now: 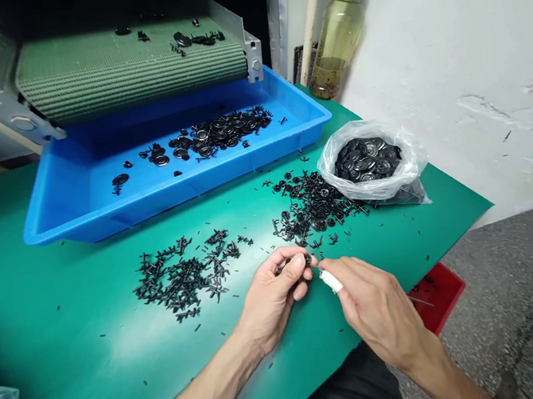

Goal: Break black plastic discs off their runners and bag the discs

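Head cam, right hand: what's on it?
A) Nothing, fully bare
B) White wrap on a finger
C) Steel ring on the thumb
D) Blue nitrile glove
B. The right hand is bare except for a white wrap around one finger, beside the small black part held in the left hand.

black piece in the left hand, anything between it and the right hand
Nothing visible: the black piece in the left hand sits just beside the white-wrapped finger of the right hand, with nothing else in the gap.
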`<state>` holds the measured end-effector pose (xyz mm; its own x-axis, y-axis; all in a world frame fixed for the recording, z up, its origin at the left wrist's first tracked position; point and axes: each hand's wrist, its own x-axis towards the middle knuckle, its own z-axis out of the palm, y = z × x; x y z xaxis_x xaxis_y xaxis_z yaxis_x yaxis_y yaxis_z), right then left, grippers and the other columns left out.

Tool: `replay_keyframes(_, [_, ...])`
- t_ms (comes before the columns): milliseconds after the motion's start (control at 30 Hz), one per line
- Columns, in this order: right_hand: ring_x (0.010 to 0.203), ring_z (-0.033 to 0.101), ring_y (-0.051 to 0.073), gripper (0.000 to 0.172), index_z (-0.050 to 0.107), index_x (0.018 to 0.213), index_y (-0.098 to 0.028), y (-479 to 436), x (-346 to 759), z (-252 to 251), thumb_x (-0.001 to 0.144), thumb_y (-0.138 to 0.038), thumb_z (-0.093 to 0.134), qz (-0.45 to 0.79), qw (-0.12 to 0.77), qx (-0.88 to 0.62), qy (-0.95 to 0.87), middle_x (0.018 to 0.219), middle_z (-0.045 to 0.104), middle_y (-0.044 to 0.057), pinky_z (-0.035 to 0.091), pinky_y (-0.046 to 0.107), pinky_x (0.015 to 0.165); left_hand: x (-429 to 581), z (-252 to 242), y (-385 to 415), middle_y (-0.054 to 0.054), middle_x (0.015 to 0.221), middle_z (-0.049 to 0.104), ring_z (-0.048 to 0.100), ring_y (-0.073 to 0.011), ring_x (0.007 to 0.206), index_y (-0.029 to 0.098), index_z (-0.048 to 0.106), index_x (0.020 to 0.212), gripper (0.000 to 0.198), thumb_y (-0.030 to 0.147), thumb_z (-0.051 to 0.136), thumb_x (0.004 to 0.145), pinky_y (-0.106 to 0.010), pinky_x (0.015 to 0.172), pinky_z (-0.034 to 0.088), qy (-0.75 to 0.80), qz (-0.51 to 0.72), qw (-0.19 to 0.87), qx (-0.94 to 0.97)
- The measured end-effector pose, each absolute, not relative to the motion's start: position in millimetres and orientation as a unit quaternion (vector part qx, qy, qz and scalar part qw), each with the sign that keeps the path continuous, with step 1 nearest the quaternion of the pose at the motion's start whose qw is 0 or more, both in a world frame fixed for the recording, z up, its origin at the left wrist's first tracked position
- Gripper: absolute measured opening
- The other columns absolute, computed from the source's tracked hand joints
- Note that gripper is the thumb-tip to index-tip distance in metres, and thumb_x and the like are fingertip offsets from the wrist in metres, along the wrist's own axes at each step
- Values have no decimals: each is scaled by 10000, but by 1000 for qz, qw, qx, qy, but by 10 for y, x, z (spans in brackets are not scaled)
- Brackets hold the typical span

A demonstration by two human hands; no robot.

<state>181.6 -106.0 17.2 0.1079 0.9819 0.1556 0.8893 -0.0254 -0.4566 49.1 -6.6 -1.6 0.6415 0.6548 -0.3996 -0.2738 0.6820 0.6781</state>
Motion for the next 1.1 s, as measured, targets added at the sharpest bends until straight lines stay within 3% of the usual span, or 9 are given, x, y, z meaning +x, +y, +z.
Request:
replay_keyframes(333, [697, 583, 187, 270, 628, 992, -176, -1011, 1686, 172, 949, -117, 368, -21, 191, -742, -643, 770, 637, 59, 362, 282, 619, 485, -76, -119, -4, 704, 624, 454, -50, 549, 146, 637, 845, 142, 216, 747, 788, -148, 499, 342, 346, 301, 825, 330])
replay_keyframes(600, [506, 517, 130, 325, 617, 931, -215, -828, 1602, 25, 823, -54, 356, 274, 321, -764, -489, 598, 591, -39, 336, 223, 510, 494, -61, -148, 6, 703, 625, 413, -15, 482, 121, 644, 842, 151, 228, 739, 793, -124, 474, 346, 385, 362, 790, 310])
replay_keyframes(667, [532, 537, 131, 354, 631, 976, -216, -812, 1668, -1, 823, -64, 350, 270, 328, -768, -480, 636, 619, -32, 356, 220, 529, 483, -70, -135, -1, 724, 633, 427, -16, 496, 122, 644, 851, 147, 224, 737, 797, -116, 478, 361, 388, 372, 790, 295])
replay_keyframes(833, [882, 622, 202, 357, 642, 1085, -179, -721, 2013, -26, 832, -98, 402, 121, 311, -785, -522, 987, 676, 71, 435, 280, 761, 487, -45, -81, -52, 846, 668, 538, -69, 603, 131, 659, 998, 208, 200, 712, 808, -135, 465, 415, 367, 367, 817, 250])
replay_keyframes(933, [861, 611, 208, 389, 630, 1166, -186, -595, 2160, -13, 837, -106, 439, 78, 266, -786, -552, 973, 645, 71, 443, 295, 766, 488, -22, -55, -67, 849, 656, 576, -96, 658, 98, 680, 966, 180, 193, 691, 814, -137, 445, 427, 354, 361, 831, 234])
replay_keyframes(1100, [854, 601, 206, 350, 669, 1059, -224, -492, 2166, -13, 836, -83, 439, 77, 241, -778, -575, 955, 617, 56, 439, 290, 743, 470, -7, -27, -70, 917, 659, 620, -121, 700, 132, 651, 836, 134, 264, 674, 833, -143, 441, 456, 345, 345, 846, 217])
